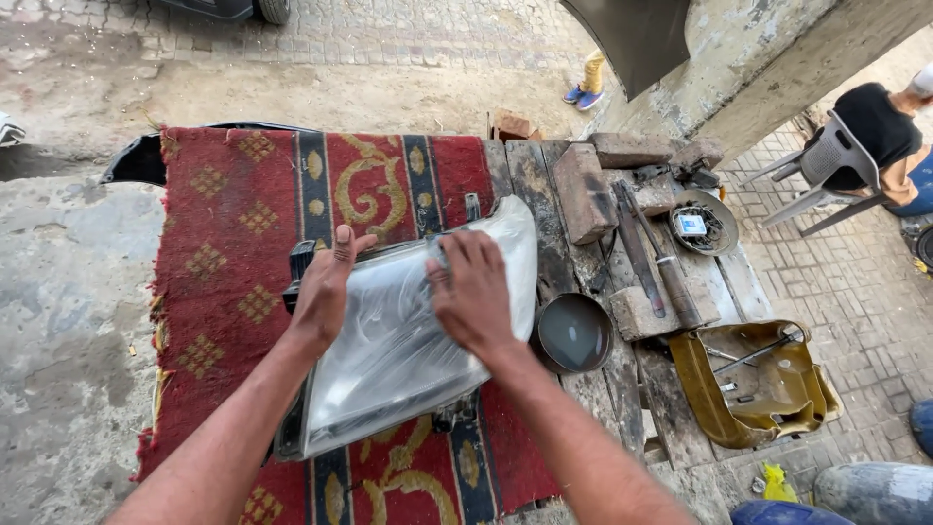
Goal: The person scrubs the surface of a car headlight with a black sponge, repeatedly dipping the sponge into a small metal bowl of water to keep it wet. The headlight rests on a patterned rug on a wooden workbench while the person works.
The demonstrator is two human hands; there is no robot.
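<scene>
A car headlamp with a cloudy clear lens and black housing lies on a red patterned carpet spread over a wooden bench. My left hand grips the lamp's upper left edge, thumb over the rim. My right hand lies flat on the lens, fingers pressed down near the top. Something small may be under its palm, but I cannot tell.
A round dark bowl stands just right of the lamp. Further right lie bricks, metal tools, a small dish and a yellow container with tools. A person sits on a grey chair at the far right.
</scene>
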